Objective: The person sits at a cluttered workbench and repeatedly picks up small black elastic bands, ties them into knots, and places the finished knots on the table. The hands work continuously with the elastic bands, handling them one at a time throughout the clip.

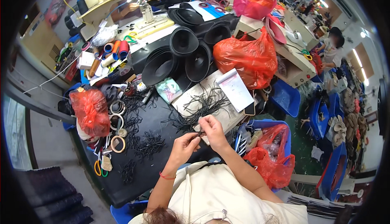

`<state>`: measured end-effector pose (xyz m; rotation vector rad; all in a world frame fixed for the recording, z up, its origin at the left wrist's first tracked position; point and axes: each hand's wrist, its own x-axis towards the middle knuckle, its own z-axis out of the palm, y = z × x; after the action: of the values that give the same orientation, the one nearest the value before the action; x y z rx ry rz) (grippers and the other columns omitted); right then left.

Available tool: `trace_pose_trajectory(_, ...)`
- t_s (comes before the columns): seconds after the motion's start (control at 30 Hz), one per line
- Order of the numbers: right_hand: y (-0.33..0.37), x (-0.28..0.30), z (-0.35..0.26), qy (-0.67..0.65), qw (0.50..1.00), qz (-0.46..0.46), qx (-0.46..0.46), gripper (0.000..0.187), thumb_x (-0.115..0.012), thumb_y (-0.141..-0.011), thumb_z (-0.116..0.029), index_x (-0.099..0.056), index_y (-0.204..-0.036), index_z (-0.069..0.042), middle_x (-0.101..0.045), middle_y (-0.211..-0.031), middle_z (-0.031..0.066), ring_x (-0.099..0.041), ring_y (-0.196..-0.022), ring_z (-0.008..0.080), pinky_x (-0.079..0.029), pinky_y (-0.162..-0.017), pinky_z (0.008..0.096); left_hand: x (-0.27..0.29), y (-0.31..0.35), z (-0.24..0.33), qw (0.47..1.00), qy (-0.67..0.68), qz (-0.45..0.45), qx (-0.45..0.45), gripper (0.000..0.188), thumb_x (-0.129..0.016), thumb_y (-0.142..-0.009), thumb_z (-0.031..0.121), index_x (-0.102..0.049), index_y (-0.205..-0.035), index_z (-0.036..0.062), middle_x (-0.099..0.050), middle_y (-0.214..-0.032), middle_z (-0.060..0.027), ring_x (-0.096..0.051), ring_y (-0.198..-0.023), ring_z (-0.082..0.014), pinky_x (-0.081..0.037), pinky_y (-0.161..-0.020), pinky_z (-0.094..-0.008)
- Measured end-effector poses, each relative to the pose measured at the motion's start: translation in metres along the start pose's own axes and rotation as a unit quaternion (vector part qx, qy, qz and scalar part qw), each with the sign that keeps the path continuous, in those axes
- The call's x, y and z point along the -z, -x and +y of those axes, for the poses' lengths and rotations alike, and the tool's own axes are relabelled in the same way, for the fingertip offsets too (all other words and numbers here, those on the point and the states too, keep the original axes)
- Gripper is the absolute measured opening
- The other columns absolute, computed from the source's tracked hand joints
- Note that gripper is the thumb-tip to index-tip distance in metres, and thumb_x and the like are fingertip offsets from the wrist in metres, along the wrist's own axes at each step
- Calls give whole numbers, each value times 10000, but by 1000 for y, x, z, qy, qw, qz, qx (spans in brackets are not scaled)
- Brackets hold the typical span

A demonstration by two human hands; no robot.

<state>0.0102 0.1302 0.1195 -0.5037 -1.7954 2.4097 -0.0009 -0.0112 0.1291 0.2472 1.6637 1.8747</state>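
My left hand (186,146) and my right hand (213,132) meet over the table's near edge, fingertips almost touching. Both are closed in a pinch on a thin black cord (200,133); most of it is hidden by the fingers. Just beyond them, a loose heap of black cords (203,107) lies across a pale board (186,101). Small bundles of looped black cord (151,145) are spread over the black tabletop (170,120) to the left of my hands.
A notepad (235,90) and a phone (250,108) lie right of the cords. Stacked black cup-shaped pieces (185,41) stand behind, near a sewing machine (146,12). Red plastic bags (245,55) flank the table; tape rolls (118,144) and scissors (97,168) sit left.
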Motion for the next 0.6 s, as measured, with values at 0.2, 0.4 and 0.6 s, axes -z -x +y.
trace_pose_trajectory(0.2,-2,-2,-3,34,999,-9,14,171,-546,-896,-220,-506,-869,-56,-453,-649,-69,-396,-552,-2,-359,-474,163,-1,-7,-6,998,47,6,-31,182,-540,-885,121,-593,-970,-31,-612,-768,-51,-561,-670,-80,-454,-606,-207)
trace_pose_trajectory(0.4,-1,5,-11,-55,995,-1,-79,192,-581,-873,-238,-556,-843,-50,-505,-670,-39,-409,-559,17,-333,-513,163,5,-13,-5,994,74,61,-56,173,-562,-877,132,-594,-937,-28,-629,-817,-55,-577,-709,-89,-480,-659,-226)
trace_pose_trajectory(0.6,7,3,-17,12,996,-79,-35,138,-601,-854,-141,-589,-898,-11,-561,-747,-19,-460,-634,23,-360,-554,162,4,-11,-2,994,64,71,-52,158,-586,-863,131,-602,-914,-17,-620,-779,-38,-569,-678,-75,-466,-628,-208)
